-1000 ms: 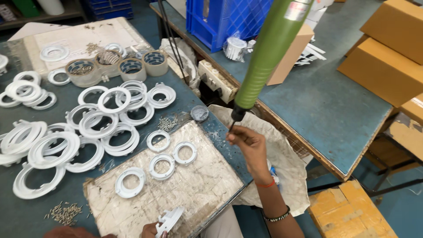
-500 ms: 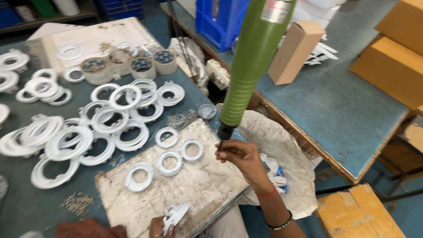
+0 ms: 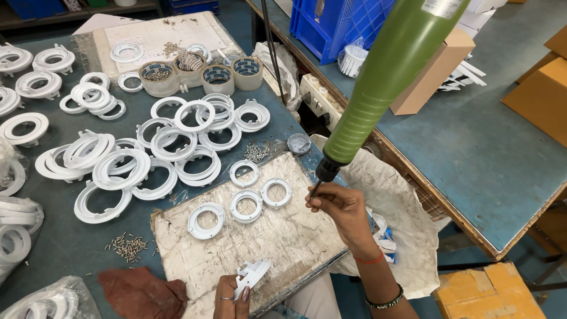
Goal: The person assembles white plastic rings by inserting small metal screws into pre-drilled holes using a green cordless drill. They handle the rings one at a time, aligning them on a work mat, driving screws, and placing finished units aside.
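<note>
Packages and labels in view:

- Slim tan cardboard box [image 3: 435, 71], lying tilted on the blue-topped side table, just right of the green tool body.
- Brown cardboard cartons [image 3: 540, 82], at the far right edge of that table (cut off by the frame).
- Yellowish carton [image 3: 490, 292], low at the bottom right, below the table edge, its top creased.
- White label [image 3: 440, 6], wrapped round the top of the green electric screwdriver [image 3: 384, 82] (print too blurred to tell).
- Clear plastic bag of white rings [image 3: 50, 298], bottom left corner of the workbench.
</note>
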